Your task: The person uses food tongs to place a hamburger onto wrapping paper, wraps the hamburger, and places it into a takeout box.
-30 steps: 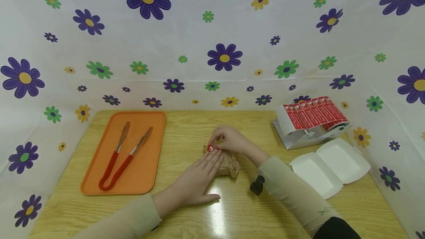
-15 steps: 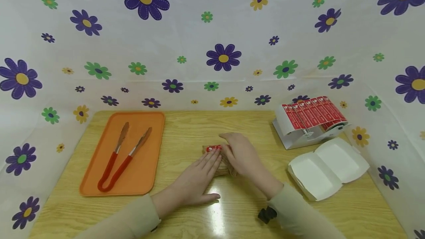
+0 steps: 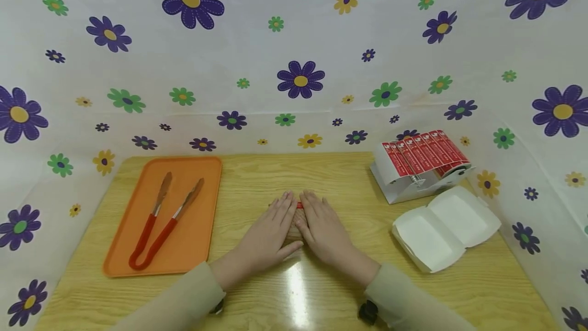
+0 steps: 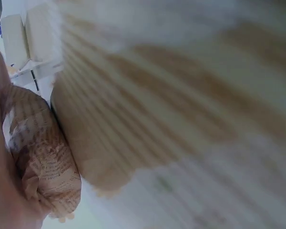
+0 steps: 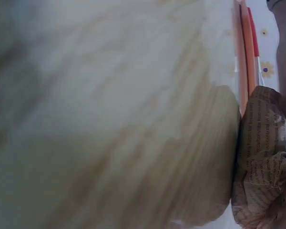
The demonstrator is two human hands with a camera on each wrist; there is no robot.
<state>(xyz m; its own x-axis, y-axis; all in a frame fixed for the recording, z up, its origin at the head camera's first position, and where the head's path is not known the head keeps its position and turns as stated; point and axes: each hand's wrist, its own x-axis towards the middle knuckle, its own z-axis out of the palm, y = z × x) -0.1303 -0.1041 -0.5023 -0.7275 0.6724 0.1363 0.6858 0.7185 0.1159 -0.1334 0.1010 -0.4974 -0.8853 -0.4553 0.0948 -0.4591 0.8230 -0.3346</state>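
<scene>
A bundle wrapped in crumpled brown printed paper [image 3: 296,230] lies on the wooden table, mostly hidden under both hands in the head view. My left hand [image 3: 264,236] rests on its left half with straight fingers. Flat on the right half lies my right hand [image 3: 327,229], its fingers also straight. Between the fingertips a bit of red sticker [image 3: 299,205] shows on the paper. The left wrist view gives the wrapped bundle [image 4: 47,157] from the side, with creased folds under the palm. Lines of print cover the paper bundle [image 5: 260,152] in the right wrist view.
Left of the hands is an orange tray [image 3: 199,249] with red-handled tongs [image 3: 153,244] on it. A label dispenser [image 3: 422,162] with red stickers stands at the back right. Before it lies an open white foam box [image 3: 427,236]. A flowered sheet [image 3: 257,40] hangs behind the table.
The right hand has gone from pinching at the red sticker to lying flat over it and the bundle. The left hand stays on the bundle. The head view has shifted slightly.
</scene>
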